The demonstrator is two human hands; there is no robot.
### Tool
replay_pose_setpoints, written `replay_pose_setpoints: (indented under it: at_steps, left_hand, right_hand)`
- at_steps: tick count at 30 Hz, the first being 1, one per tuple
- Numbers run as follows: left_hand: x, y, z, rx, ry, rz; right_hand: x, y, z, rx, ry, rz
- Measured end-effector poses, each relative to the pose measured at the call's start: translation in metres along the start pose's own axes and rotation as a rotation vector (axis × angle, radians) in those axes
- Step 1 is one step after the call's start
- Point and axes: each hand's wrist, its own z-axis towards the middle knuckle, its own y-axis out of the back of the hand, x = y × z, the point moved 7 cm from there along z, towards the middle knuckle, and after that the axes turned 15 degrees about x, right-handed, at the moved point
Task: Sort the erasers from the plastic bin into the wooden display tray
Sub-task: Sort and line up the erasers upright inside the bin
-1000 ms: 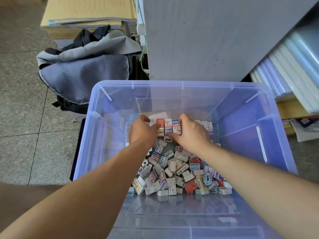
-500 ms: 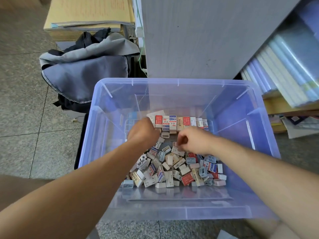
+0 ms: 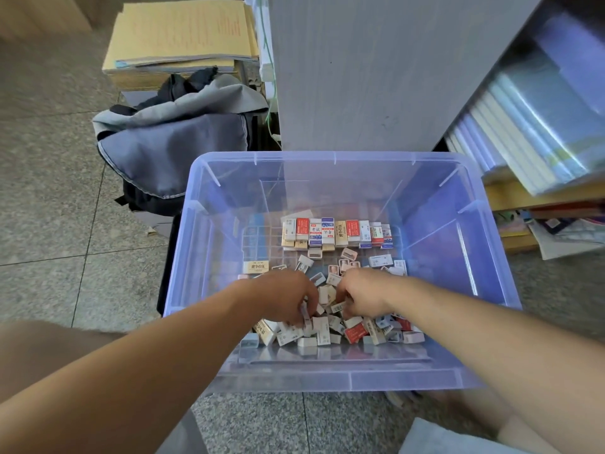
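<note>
Both hands have drawn back from the far row toward the near side of the bin and now dig into the loose heap. At the right hand (image 3: 363,294), thumb and fingers pinch a white eraser (image 3: 339,307) with a barcode label, just above the heap. The left hand (image 3: 288,299) has its fingers curled down among the pieces beside it; whether they clamp on one cannot be told. Under both lies the pile of loose erasers (image 3: 353,332), jumbled on the near half of the floor of the plastic bin (image 3: 334,157). Farther back, a row of erasers (image 3: 337,232) stands side by side. Outside the bin, a grey backpack (image 3: 173,149) slumps on the tiled floor to its left, below a stack of yellow paper (image 3: 180,31).
</note>
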Motion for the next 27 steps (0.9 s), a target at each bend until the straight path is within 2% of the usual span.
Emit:
replay_pose_setpoints:
  at_steps: [5, 11, 14, 17, 19, 23, 27]
  left_hand:
    - [0.01, 0.006, 0.002, -0.048, 0.012, -0.099]
    - [0.021, 0.021, 0.003, -0.191, 0.059, -0.428]
    - [0.039, 0.03, -0.002, -0.363, 0.138, -0.722]
    - [0.064, 0.041, -0.008, -0.575, 0.234, -1.014]
    - [0.076, 0.046, -0.011, -0.681, 0.265, -1.172]
    - [0.089, 0.052, -0.01, -0.816, 0.286, -1.342]
    - [0.092, 0.049, -0.002, -0.808, 0.298, -1.371]
  right_hand:
    - [0.001, 0.001, 0.003, -0.038, -0.002, -0.029]
    - [-0.005, 0.01, -0.009, -0.057, 0.073, 0.177]
    - [-0.016, 0.028, -0.014, -0.191, 0.126, 0.42]
    - [-0.039, 0.048, -0.015, -0.444, 0.075, 0.831]
    - [-0.047, 0.053, -0.01, -0.528, 0.059, 1.084]
    - [-0.034, 0.068, 0.002, -0.548, 0.097, 1.195]
    - [-0.012, 0.086, 0.02, -0.552, 0.096, 1.162]
